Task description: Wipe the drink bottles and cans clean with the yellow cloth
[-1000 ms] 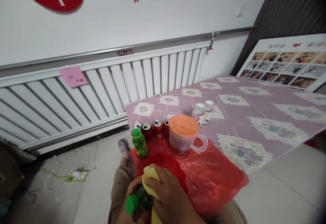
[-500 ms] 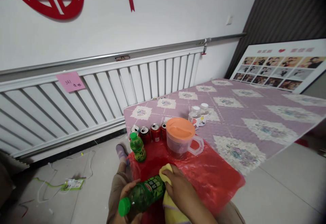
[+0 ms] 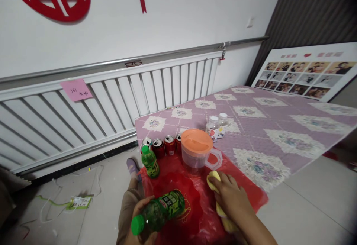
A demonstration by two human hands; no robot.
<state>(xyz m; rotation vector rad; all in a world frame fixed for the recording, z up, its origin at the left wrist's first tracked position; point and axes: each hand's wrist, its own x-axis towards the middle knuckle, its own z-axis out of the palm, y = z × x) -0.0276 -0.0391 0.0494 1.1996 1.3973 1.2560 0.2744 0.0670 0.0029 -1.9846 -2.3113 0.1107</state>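
Note:
Tilted on its side, a green plastic drink bottle (image 3: 163, 211) is gripped near its capped end by my left hand (image 3: 143, 208). Below the bottle lies a red scalloped tray (image 3: 192, 193), partly hidden by it. My right hand (image 3: 232, 194) is closed on a yellow cloth (image 3: 214, 181), over the right part of a red plastic sheet (image 3: 248, 189). Just beyond that hand stands a clear pitcher (image 3: 192, 159) with an orange lid and a handle. A second green bottle (image 3: 150, 163) stands upright at the sheet's left edge.
Several open drink cans (image 3: 169, 146) stand in a row behind the sheet. Two small white-capped bottles (image 3: 213, 128) are behind the pitcher on the floral tablecloth (image 3: 264, 133). A radiator (image 3: 111, 103) runs along the wall. A power strip (image 3: 79, 202) with cables lies on the floor at left.
My right hand has moved right with the yellow cloth, away from the bottle's base, uncovering the red tray. My left hand still holds the bottle in nearly the same place.

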